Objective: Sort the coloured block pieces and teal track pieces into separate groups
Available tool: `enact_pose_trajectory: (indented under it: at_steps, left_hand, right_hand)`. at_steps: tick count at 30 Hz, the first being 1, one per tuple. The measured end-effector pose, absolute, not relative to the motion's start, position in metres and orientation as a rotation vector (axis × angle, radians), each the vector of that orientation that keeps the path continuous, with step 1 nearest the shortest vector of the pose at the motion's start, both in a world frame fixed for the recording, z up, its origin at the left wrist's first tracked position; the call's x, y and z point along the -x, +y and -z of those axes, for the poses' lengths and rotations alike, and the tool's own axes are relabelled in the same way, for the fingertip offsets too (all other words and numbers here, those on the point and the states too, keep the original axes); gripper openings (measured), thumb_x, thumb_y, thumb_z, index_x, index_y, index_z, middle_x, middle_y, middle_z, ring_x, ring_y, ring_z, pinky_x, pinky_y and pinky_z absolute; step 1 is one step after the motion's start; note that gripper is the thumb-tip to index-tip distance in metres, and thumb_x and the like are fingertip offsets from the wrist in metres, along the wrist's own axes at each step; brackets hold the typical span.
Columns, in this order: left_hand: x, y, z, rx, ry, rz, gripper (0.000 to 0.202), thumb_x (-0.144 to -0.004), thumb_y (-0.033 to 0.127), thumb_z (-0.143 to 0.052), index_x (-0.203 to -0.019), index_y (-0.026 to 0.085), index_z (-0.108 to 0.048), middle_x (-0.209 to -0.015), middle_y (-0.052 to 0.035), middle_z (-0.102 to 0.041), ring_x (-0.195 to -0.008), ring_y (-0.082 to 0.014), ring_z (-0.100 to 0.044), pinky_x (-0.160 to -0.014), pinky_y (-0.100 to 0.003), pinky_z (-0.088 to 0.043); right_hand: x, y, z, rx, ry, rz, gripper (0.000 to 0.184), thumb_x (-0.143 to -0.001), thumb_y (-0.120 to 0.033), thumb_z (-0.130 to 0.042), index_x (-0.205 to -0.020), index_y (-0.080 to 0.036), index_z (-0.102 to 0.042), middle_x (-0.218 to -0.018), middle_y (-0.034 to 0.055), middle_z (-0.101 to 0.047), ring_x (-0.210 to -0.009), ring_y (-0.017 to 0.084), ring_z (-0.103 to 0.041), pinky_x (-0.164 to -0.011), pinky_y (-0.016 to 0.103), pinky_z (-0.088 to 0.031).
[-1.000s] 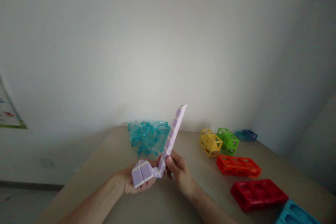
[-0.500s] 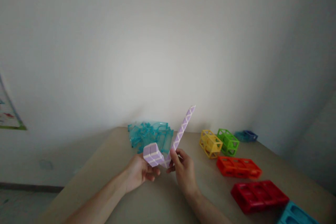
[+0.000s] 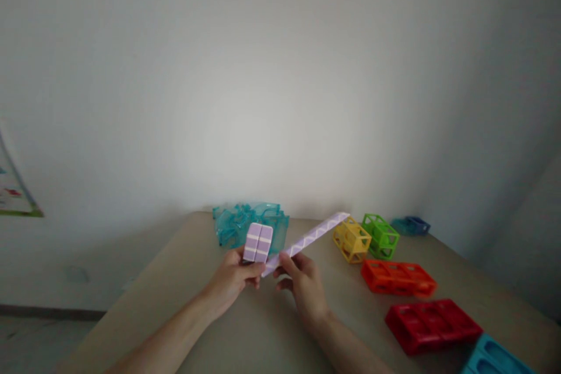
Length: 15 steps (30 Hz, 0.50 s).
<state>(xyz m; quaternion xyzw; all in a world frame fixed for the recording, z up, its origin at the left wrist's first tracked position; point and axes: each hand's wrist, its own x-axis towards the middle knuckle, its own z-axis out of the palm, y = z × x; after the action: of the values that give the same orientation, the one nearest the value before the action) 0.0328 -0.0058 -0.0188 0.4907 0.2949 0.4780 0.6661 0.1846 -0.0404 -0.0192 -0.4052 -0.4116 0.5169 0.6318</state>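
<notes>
A purple and white snake puzzle (image 3: 313,236) is held up in both hands above the table. Its left end is folded into a compact block, while the rest runs out as a straight bar slanting up to the right. My left hand (image 3: 239,274) grips the folded block from below, thumb across its lower edge. With thumb and fingers my right hand (image 3: 302,280) pinches the straight bar near its lower end. Where block and bar join is partly hidden by the fingers.
Crumpled translucent teal plastic (image 3: 236,222) lies at the table's back. On the right stand a yellow frame block (image 3: 352,239), a green one (image 3: 380,236), an orange tray-like piece (image 3: 398,278), a red one (image 3: 433,326) and a blue one (image 3: 497,357). A dark blue piece (image 3: 416,225) sits behind.
The straight bar has swung down to the right, from steep to a shallow slant. The folded block has turned so its face shows squarely, and the left thumb now lies over it.
</notes>
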Motion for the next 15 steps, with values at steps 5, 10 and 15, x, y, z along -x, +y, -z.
enact_pose_trajectory:
  at_steps: [5,10,15]
  left_hand:
    - [-0.0272,-0.0051,0.0120,-1.101,0.565,-1.081,0.021,-0.061,0.021,-0.080,-0.073,0.012,-0.066,-0.059,0.0011,-0.057,-0.045,-0.0066,-0.048,-0.041,-0.019,-0.041]
    - [-0.0299,-0.0084,0.0088,-1.042,0.558,-1.113,0.022,-0.060,0.021,-0.081,-0.072,0.012,-0.066,-0.059,0.0016,-0.056,-0.042,-0.0059,-0.048,-0.039,-0.019,-0.042]
    - [-0.0328,-0.0096,0.0106,-0.961,0.515,-1.113,0.021,-0.065,0.025,-0.079,-0.073,0.011,-0.066,-0.059,-0.0003,-0.059,-0.040,-0.0067,-0.048,-0.043,-0.024,-0.048]
  right_hand:
    - [-0.1851,-0.0402,0.0224,0.776,-0.852,-1.368,0.034,-0.067,-0.042,-0.077,-0.072,-0.011,-0.064,-0.064,0.0022,-0.057,-0.057,0.011,-0.052,-0.045,0.019,-0.042]
    - [-0.1852,-0.0396,0.0249,0.697,-0.846,-1.408,0.033,-0.071,-0.041,-0.076,-0.068,-0.011,-0.063,-0.059,0.0014,-0.057,-0.054,0.009,-0.049,-0.051,0.019,-0.040]
    - [-0.1829,-0.0432,0.0248,0.589,-0.866,-1.442,0.031,-0.076,-0.041,-0.072,-0.072,-0.011,-0.065,-0.062,0.0023,-0.059,-0.058,0.010,-0.051,-0.056,0.021,-0.041]
